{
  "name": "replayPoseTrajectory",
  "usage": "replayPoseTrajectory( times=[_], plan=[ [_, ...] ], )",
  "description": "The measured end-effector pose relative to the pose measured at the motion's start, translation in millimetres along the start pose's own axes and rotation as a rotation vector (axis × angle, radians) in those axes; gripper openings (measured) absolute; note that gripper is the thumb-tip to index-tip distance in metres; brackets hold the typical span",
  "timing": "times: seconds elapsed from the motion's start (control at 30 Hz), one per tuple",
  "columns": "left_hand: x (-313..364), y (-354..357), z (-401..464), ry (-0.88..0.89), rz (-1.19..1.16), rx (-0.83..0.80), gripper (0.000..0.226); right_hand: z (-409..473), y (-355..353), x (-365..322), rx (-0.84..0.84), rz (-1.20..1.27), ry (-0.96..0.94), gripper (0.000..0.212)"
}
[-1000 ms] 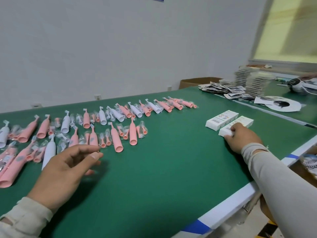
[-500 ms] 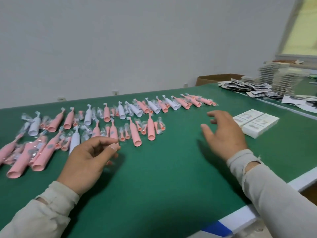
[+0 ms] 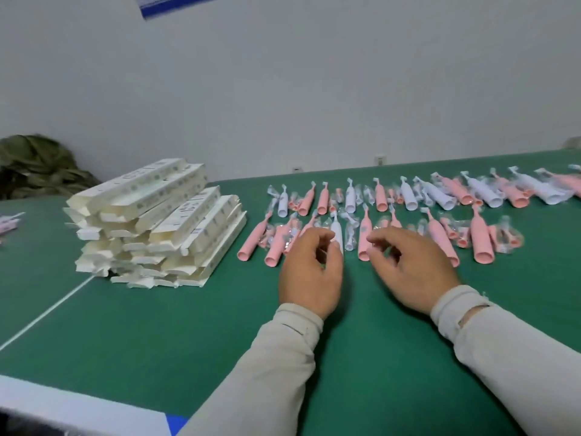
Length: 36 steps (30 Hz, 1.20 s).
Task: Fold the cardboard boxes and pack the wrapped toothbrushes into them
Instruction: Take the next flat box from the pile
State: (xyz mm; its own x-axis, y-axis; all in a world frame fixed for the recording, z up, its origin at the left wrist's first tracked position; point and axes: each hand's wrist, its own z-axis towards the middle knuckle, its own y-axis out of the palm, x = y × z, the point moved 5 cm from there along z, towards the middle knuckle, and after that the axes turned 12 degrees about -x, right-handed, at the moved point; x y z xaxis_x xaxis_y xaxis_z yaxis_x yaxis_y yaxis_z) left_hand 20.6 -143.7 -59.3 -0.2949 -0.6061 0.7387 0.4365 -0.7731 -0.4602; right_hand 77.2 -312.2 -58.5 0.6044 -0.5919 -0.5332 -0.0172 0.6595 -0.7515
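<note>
A pile of flat, unfolded white cardboard boxes point(image 3: 163, 221) lies on the green table point(image 3: 157, 335), left of centre. To its right, several pink and white wrapped toothbrushes point(image 3: 408, 199) lie in two rows. My left hand point(image 3: 311, 272) hovers at the near row with loosely curled fingers, its fingertips beside a white toothbrush point(image 3: 335, 229). My right hand point(image 3: 412, 269) hovers next to it, fingers loosely bent over a pink toothbrush point(image 3: 364, 239). Neither hand holds anything.
A crumpled olive-green cloth point(image 3: 37, 165) sits at the far left by the wall. A white line point(image 3: 47, 313) crosses the table left of the pile. The table's white front edge point(image 3: 78, 407) runs along the bottom left.
The view has swung left, bringing the box pile in and losing the two packed boxes. My right hand has come over from those boxes to the toothbrush row, beside my left hand.
</note>
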Motion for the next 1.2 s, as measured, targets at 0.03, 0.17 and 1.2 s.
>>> replayPoseTrajectory(
  times=[0.03,0.17,1.2],
  plan=[
    [1.5,-7.9,2.6,0.004,0.077,0.014,0.012,-0.5,-0.2,1.3,-0.008,0.009,0.001,0.013],
    [0.1,-78.8,27.8,-0.005,0.612,0.122,0.036,0.9,-3.6,-1.0,0.006,0.057,-0.007,0.008],
    [-56.1,-209.4,61.8,-0.475,0.771,0.216,0.026,-1.6,-7.4,-3.9,-0.014,0.177,0.031,0.01]
  ],
)
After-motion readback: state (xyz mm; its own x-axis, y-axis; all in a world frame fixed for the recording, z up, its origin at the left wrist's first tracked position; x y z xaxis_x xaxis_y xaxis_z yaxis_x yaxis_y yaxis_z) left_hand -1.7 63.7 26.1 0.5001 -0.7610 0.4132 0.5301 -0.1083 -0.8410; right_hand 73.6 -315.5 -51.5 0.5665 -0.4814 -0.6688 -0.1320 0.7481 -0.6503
